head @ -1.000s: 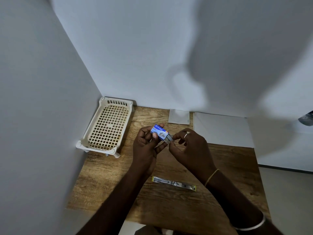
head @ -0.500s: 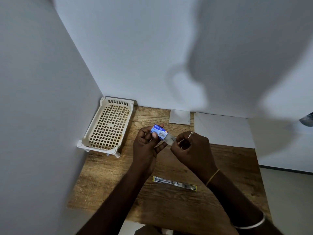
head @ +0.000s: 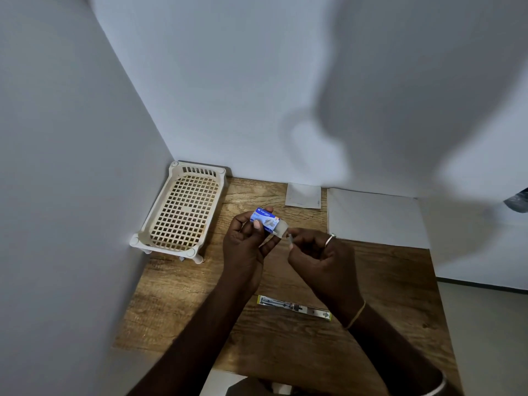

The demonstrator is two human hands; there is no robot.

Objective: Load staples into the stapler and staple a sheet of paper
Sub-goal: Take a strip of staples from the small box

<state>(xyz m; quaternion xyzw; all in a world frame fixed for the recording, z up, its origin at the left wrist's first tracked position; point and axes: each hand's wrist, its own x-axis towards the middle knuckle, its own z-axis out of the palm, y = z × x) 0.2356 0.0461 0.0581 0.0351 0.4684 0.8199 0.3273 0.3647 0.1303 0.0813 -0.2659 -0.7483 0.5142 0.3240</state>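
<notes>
The left hand (head: 245,247) grips a small blue staple box (head: 264,220) above the middle of the bench (head: 200,295), thumb on top and fingers curled beneath, with the box's pale inner tray poking out to the right. The right hand (head: 323,255) is just beside that open end, its fingertips pinched on what looks like a short grey strip of staples (head: 291,238) — too small to be sure.

Such a strip is likely light, stiff and brittle: it should be held by its long sides, gently, since a squeeze or a bend could snap it into pieces. The cardboard box is light and would crush easily.

The stapler (head: 294,307) lies opened out flat on the near part of the bench, well apart from both hands, with bare wood around it. The sheet of paper (head: 374,215) lies far right against the wall, thin and floppy — probably easiest to slide out by an edge. A white basket (head: 180,212) fills the far-left corner, and a small white square (head: 303,195) lies by the far wall. The walls close in at left and far, so the open room is near and right.
</notes>
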